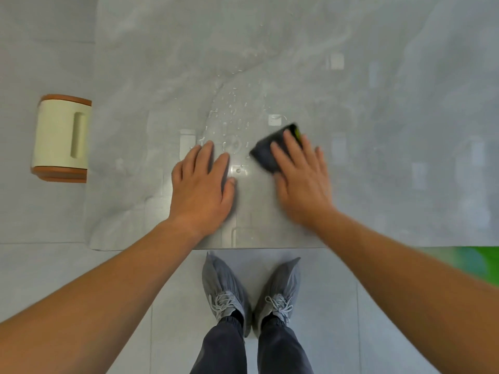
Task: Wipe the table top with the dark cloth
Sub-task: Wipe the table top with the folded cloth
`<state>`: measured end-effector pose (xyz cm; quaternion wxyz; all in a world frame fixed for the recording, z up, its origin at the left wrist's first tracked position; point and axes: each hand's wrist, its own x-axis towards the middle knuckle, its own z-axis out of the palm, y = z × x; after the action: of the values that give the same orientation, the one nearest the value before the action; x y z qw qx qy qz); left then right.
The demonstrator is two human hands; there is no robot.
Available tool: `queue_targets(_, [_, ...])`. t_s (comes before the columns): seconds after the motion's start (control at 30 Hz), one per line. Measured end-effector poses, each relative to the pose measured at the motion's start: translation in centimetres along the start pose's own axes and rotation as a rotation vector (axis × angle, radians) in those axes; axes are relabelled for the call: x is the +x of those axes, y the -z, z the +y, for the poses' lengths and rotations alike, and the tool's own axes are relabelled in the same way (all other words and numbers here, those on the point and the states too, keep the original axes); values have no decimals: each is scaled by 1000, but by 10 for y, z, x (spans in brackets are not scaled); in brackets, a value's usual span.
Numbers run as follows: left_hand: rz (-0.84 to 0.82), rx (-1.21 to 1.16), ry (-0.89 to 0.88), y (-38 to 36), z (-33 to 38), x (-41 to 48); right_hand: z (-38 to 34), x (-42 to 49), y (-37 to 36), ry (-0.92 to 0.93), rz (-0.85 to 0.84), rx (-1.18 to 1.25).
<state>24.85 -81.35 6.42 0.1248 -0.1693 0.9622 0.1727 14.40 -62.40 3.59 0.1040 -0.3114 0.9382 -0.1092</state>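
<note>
The table top [162,63] is a glossy grey slab seen from above, with water droplets [229,112] scattered across its middle. A folded dark cloth [266,151] with a yellow-green edge lies flat on it, just right of the droplets. My right hand [301,179] presses down on the cloth with fingers spread; it looks motion-blurred, and part of the cloth is hidden under the palm. My left hand [202,184] rests flat on the table, fingers apart, holding nothing, a short way left of the cloth.
A cream stool [60,139] with brown wooden ends stands on the floor beside the table's left edge. The near table edge [243,248] runs just in front of my feet in grey shoe covers [251,292]. Something green [472,261] shows at the right.
</note>
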Motion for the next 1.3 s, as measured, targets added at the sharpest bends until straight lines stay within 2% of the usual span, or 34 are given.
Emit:
queue_targets(0.07, [-1, 7, -8, 2, -2, 5, 3, 36, 10, -155, 19, 58])
queue_targets(0.13, [-4, 1, -14, 6, -5, 13, -6, 42, 10, -221, 50, 61])
queue_targets(0.23, [-28, -13, -35, 15, -7, 29, -15, 15, 3, -84, 24, 28])
queue_targets(0.3, [-47, -13, -42, 19, -9, 38, -4, 10, 6, 17, -52, 9])
queue_targets(0.37, [-68, -12, -41, 24, -12, 47, 11, 34, 14, 27, -73, 7])
queue_targets(0.5, [-64, -33, -51, 31, -20, 62, 17, 117, 28, -279, 36, 74])
queue_targets(0.57, [-68, -25, -59, 34, -24, 69, 5, 132, 28, -355, 50, 79])
queue_targets(0.73, [-81, -5, -45, 45, -27, 97, -9, 82, 17, -25, -46, 18])
queue_targets(0.8, [-65, -17, -39, 49, -25, 110, 4, 83, 20, 29, -91, 9])
queue_targets(0.87, [-55, -25, -30, 54, -23, 125, 14, 110, 25, 0, -66, 1])
queue_targets(1.0, [-46, -36, -21, 60, -23, 151, 7, 176, 28, -254, 33, 66])
queue_targets(1.03, [-45, -42, -14, 61, -23, 157, 3, 179, 26, -257, 42, 63])
queue_targets(1.2, [-59, -36, 17, 73, -15, 186, 22, 155, 30, 79, -69, 35])
queue_targets(1.3, [-50, -44, 27, 82, -12, 206, 44, 196, 42, 13, -71, 43])
